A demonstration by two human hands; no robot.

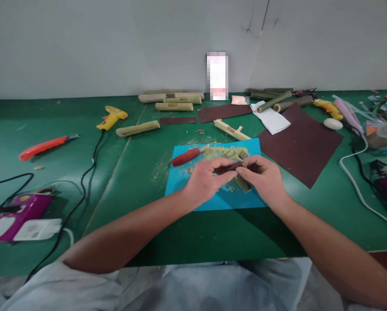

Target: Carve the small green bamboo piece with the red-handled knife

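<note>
Both my hands meet over a blue sheet (199, 203) on the green table. Between the fingers of my left hand (208, 179) and my right hand (264, 177) is a small piece of dark brown sandpaper (235, 166), partly hidden by the fingers. Each hand pinches it, thumbs close together. Below them a short bamboo piece (244, 184) lies on the sheet, its upper end covered by my hands. Shavings (225, 153) are heaped just behind my fingers. A red-handled knife (188, 157) rests to the left of the heap.
Bamboo tubes (174, 106) lie along the back, near a phone (217, 75) propped against the wall. Larger sandpaper sheets (302, 144) spread at right. A yellow glue gun (112, 119), an orange cutter (47, 147) and a purple power strip (27, 211) with cords occupy the left.
</note>
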